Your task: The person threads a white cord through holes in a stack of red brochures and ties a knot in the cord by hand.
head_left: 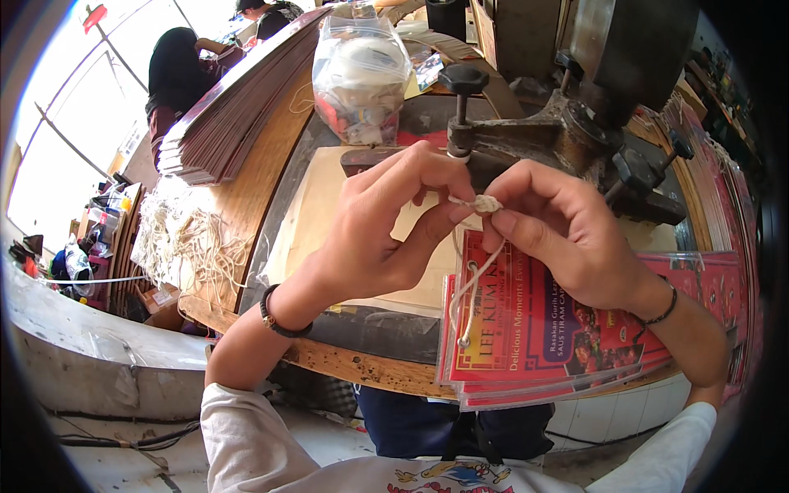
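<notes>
Above the wooden bench (246, 189), over a stack of red printed cards (559, 329), both hands meet. Left hand (386, 222) and right hand (559, 230) each pinch the knot (485, 204) of a cream string (470, 287), which hangs straight down between them toward the cards.

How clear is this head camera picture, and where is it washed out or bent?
In the head view, both hands, left and right, and the knotted string look sharp; the window at upper left is blown out white; the workbench edge and stacked cards curve from fisheye distortion; dark vignetting rings the corners.
</notes>
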`<state>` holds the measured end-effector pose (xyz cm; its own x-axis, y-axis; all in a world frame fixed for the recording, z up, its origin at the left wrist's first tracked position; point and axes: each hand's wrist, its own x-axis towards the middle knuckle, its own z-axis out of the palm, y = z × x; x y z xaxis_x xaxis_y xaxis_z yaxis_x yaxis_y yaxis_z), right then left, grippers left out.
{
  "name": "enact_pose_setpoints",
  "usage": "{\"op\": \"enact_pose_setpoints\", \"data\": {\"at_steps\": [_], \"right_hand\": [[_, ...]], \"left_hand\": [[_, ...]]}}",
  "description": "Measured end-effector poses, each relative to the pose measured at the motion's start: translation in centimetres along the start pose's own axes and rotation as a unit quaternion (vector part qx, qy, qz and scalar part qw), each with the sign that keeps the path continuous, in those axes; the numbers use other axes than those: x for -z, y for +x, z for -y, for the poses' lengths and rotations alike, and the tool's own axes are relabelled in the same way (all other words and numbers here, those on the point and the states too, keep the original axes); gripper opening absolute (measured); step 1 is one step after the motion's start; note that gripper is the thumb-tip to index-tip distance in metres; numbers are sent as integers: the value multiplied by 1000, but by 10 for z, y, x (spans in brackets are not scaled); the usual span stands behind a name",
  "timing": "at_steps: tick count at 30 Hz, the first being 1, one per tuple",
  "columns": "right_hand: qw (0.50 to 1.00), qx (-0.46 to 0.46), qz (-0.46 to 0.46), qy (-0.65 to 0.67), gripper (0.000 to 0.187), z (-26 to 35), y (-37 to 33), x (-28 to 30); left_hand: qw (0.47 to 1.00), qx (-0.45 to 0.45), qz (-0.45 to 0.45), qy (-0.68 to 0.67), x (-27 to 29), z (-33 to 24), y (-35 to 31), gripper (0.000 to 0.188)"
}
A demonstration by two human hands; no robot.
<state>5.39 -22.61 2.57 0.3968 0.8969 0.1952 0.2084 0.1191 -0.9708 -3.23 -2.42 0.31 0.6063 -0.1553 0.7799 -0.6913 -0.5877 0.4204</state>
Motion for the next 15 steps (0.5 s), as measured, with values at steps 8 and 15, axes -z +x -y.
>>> {"op": "enact_pose_setpoints", "data": {"at_steps": [8, 15], "right_hand": [[998, -45, 44, 0, 22, 11, 0, 1], [999, -10, 30, -20, 16, 6, 4, -4]], "left_hand": [[999, -24, 25, 41, 2, -3, 0, 24], [998, -60, 5, 30, 4, 9, 1, 24]]}}
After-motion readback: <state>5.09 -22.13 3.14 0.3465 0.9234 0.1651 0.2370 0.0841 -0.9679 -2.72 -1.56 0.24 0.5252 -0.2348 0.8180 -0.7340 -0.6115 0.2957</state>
